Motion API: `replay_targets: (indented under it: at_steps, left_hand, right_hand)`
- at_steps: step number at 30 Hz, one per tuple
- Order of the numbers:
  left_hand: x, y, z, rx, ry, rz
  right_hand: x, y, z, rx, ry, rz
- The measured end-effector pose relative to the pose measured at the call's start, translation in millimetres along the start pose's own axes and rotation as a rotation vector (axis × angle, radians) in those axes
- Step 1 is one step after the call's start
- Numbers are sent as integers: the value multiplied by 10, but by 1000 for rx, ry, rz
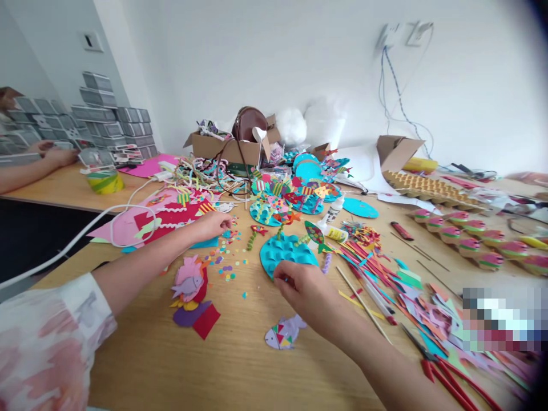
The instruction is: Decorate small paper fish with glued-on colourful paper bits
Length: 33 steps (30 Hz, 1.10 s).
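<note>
My left hand reaches to the small pile of coloured paper dots, its fingers pressed together; anything between them is too small to make out. In front of the turquoise oval base, covered in curled paper waves, my right hand is closed with fingertips bunched, and what they hold, if anything, is hidden. Just below that hand lies a lilac paper fish decorated with red, yellow and green triangles. A stack of cut paper fish rests left of the dots, touching purple and red paper pieces.
Glue bottles, paper strips and red-handled scissors lie to the right. Finished fish scenes stand behind. A white cable crosses the left side. Another person's hands are at the far left, near stacked grey boxes.
</note>
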<state>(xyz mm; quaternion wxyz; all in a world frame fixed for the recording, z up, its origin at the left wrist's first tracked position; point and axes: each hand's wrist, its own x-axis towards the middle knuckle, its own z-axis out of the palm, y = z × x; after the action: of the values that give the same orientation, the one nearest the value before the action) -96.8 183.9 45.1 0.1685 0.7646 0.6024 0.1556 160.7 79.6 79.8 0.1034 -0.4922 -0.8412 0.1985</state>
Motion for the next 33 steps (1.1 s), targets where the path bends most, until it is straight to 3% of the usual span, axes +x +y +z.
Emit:
replay_targets:
  at_steps: [10, 20, 28, 33]
  left_hand:
    - [-14, -22, -46, -65, -8, -41]
    - [-37, -70, -51, -288, -44, -149]
    - [-9, -131, -97, -426, 12, -192]
    - [-52, -68, -106, -531, 4, -216]
  right_hand:
    - [-119, 61, 7, -27, -14, 20]
    - [-189, 75, -13, -3, -40, 59]
    - [-222, 42, -38, -9, -37, 28]
    - [-226, 32, -43, -3, -47, 42]
